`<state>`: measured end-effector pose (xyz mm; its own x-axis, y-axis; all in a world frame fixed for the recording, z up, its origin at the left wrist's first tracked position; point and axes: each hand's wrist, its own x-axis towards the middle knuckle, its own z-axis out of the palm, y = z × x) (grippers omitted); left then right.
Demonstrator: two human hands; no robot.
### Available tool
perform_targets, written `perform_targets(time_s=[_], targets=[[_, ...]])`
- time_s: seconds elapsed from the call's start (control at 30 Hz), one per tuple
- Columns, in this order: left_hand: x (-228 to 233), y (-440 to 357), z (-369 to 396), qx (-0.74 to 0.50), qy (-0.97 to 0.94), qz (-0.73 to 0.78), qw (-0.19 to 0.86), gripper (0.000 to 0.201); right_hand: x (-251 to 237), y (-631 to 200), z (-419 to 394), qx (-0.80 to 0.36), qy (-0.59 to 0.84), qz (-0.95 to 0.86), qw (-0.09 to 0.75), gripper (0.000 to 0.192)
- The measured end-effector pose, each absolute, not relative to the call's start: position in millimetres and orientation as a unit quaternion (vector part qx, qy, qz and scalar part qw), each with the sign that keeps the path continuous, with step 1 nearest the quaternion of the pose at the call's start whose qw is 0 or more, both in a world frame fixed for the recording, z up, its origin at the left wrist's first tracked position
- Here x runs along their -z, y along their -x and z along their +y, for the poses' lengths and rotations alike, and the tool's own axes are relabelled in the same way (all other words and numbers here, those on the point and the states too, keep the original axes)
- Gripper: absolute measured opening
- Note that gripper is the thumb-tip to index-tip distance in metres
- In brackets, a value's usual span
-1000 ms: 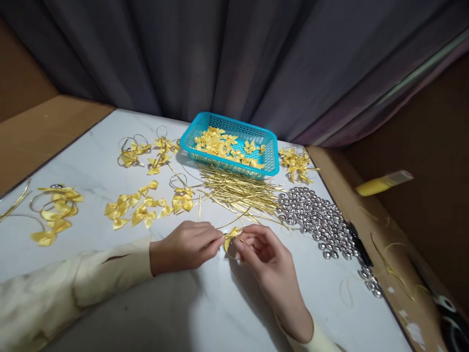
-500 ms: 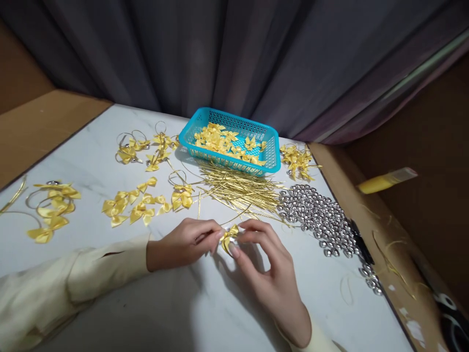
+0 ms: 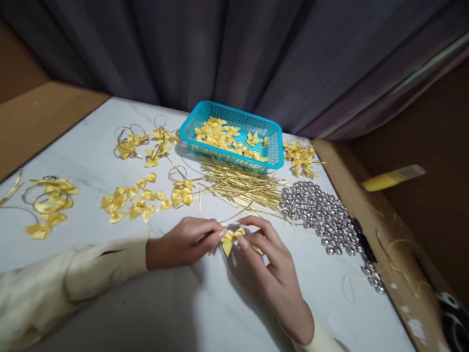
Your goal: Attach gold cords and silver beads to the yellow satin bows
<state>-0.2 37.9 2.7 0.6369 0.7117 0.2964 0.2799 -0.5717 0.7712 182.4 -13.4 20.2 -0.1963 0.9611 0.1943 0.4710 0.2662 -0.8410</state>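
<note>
— Two hands meet low on the white table (image 3: 91,156), and between them?

— One yellow bow (image 3: 230,238). The left hand (image 3: 183,244) pinches its left edge with fingertips together; the right hand (image 3: 269,266) grips its right side between thumb and forefinger, so both hands are clamped on it just above the tabletop.

— Count from the left?

— Roughly four looped bows (image 3: 49,205) at the far left edge, then about seven loose bows (image 3: 132,200), then one bow with a loop (image 3: 182,191). Behind those, a looped cluster (image 3: 142,144), too tangled to count.

— And further right?

— One blue basket (image 3: 230,139) of bows, one heap of gold wires (image 3: 242,188) before it, then a bow cluster (image 3: 300,157) and silver bells (image 3: 322,217), all too many to count. One yellow tube (image 3: 392,178) lies off the table.
</note>
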Motion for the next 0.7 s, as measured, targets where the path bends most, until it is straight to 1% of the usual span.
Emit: perform_targets(time_s=[0.13,0.27,0.4,0.53,0.7], targets=[[-4.1,0.2,36.4,-0.303,-0.807,0.325,0.388,0.028,-19.8,-183.1,-10.2,-0.391,0.516,-0.654,0.392,0.019],[-2.8,0.7,36.0,-0.307,-0.809,0.331,0.377,0.027,-17.7,-184.1,-8.2,-0.407,0.523,-0.64,0.389,0.019],[0.1,0.0,35.3,-0.328,-0.833,0.305,0.324,0.023,-14.6,-184.4,-8.4,-0.368,0.531,-0.66,0.383,0.015],[1.8,-0.9,33.9,-0.32,-0.857,0.283,0.287,0.026,-12.0,-181.1,-11.1,-0.306,0.526,-0.693,0.388,0.005],[4.7,-0.6,32.7,-0.301,-0.875,0.282,0.254,0.029,-15.0,-177.5,-14.4,-0.281,0.501,-0.731,0.368,0.015]])
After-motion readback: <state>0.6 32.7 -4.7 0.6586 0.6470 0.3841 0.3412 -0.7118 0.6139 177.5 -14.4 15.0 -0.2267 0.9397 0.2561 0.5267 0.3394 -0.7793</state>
